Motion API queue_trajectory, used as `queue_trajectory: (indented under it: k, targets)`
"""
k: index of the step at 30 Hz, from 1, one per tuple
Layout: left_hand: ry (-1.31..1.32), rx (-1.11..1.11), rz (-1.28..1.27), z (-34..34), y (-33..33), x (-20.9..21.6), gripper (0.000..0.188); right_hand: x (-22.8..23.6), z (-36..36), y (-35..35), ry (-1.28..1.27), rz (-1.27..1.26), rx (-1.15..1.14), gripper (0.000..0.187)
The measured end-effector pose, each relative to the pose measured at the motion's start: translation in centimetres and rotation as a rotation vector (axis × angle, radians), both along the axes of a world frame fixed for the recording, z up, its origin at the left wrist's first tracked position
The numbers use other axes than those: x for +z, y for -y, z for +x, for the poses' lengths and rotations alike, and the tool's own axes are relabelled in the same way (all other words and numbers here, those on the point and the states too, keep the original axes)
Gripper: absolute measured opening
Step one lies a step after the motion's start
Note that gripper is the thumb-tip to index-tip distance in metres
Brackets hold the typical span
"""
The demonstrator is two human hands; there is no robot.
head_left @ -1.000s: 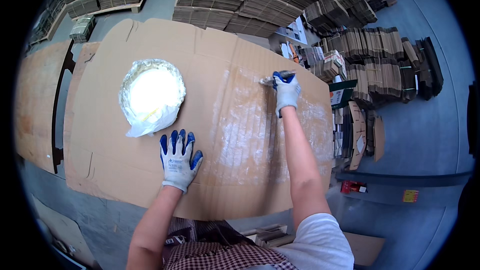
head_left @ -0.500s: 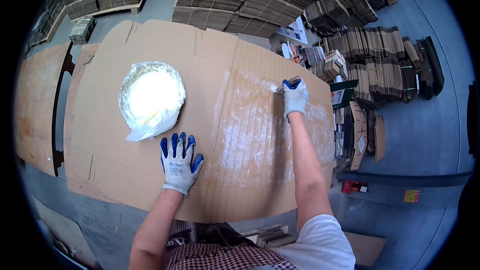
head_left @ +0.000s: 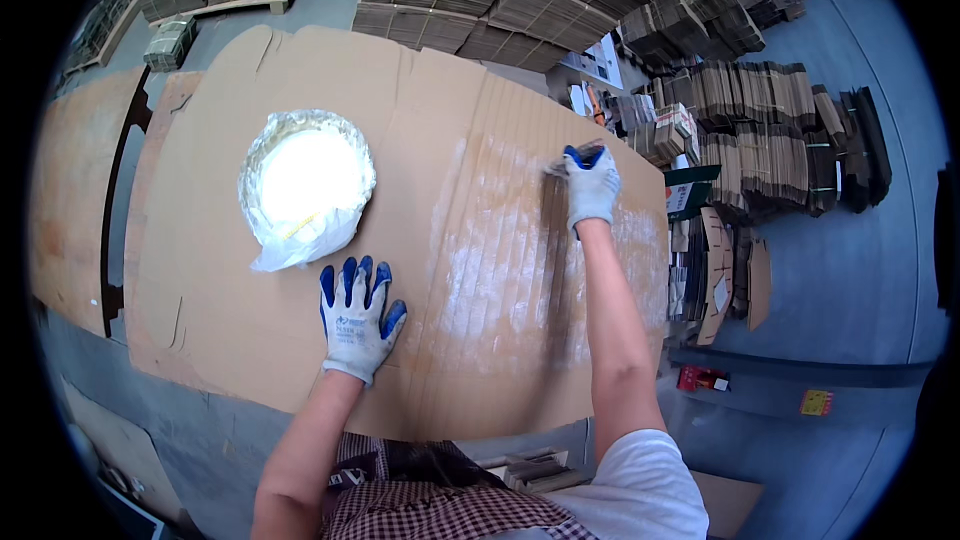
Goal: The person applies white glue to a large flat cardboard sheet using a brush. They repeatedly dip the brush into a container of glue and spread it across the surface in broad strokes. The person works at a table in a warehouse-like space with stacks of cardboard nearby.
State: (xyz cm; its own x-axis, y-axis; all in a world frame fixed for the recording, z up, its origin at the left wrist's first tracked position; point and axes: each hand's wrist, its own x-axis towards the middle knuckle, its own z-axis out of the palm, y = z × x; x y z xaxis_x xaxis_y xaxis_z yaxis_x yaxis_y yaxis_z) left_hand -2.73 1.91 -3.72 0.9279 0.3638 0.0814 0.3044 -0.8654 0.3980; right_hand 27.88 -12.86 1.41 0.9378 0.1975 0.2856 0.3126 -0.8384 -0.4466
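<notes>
A large sheet of brown cardboard [head_left: 200,240] lies flat before me. My left hand [head_left: 358,315], in a white and blue glove, rests on it with its fingers spread. Just beyond that hand stands a round bowl [head_left: 257,155] lined with crinkled plastic film, holding a bright white substance [head_left: 310,180]. My right hand [head_left: 593,188], gloved the same way, is closed round a small brush [head_left: 556,169] over the cardboard's right part. Its pale tip is blurred and the grip partly hidden by the fingers. Wet, whitish streaks [head_left: 490,270] cover the ridged cardboard there.
Bundled cardboard stacks [head_left: 430,0] stand beyond the far edge, and more flat bundles [head_left: 760,130] to the right. A wooden board [head_left: 75,200] lies at the left. A dark rail [head_left: 800,368] crosses the floor at lower right, near a small red item [head_left: 700,378].
The whole view has shifted slightly. My right hand keeps its hold on the brush, whose tip now shows less plainly. My left hand stays flat on the cardboard.
</notes>
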Motion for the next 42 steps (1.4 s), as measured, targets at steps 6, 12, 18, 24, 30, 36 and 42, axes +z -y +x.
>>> queue_trajectory:
  k: [6, 12, 18, 24, 30, 36, 42]
  targets:
    - [0.005, 0.001, 0.013, 0.2, 0.2, -0.1, 0.049, 0.1, -1.2, 1.7, -0.053, -0.174, -0.054, 0.027]
    - [0.044, 0.010, 0.020, 0.5, 0.5, -0.2, 0.048, -0.8, -4.5, 6.5, -0.272, -0.003, 0.022, 0.025]
    - [0.211, 0.041, -0.110, -0.2, 0.4, -0.2, 0.048, 1.2, -7.1, 5.6, -0.552, 0.797, 0.077, 0.021]
    - [0.648, 0.604, -0.776, -0.7, -0.2, 1.4, 0.043, 2.4, -12.9, 0.3, -0.876, 1.394, 0.231, 0.024]
    - [0.470, 1.003, -1.923, 0.7, -8.4, -1.9, 0.042, 3.1, -18.2, -0.1, -0.978, 1.456, 0.234, 0.027]
    - [0.630, 0.823, -1.995, 2.7, -10.2, -3.8, 0.046, 3.4, -22.4, 5.7, -0.965, 1.497, 0.093, 0.024]
    - [0.800, 0.500, -2.017, 2.5, -13.6, -5.1, 0.060, 2.3, -24.9, 7.6, -0.872, 1.571, -0.057, 0.023]
